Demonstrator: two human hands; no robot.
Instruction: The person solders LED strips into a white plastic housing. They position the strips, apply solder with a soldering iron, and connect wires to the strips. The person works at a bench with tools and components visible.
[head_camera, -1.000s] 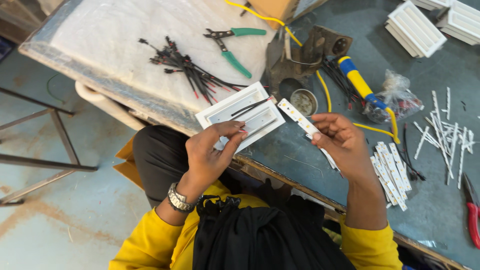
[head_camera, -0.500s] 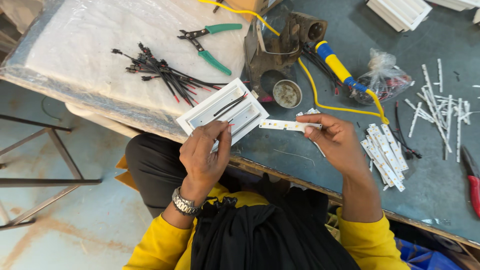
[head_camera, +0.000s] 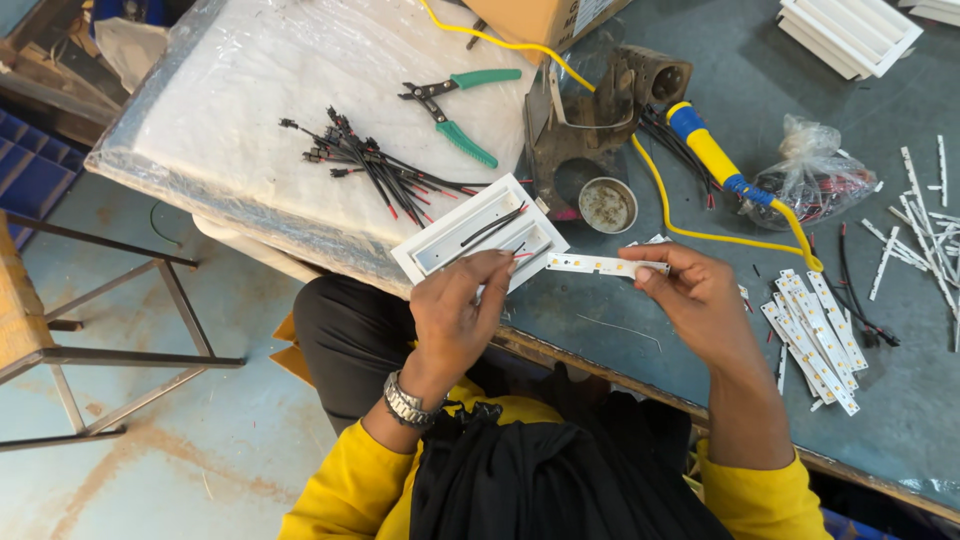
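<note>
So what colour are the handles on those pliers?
Green, on the pliers lying on the white sheet; head view shows it.

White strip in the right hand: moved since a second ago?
Yes. The white strip has swung from slanting to level, toward the white tray; the right hand holds its end.

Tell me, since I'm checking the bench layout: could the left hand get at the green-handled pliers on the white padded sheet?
Probably yes. The left hand rests at the white rectangular tray, and only loose black wires lie between it and the green-handled pliers; nothing tall blocks the way, though its fingers seem occupied.
</note>
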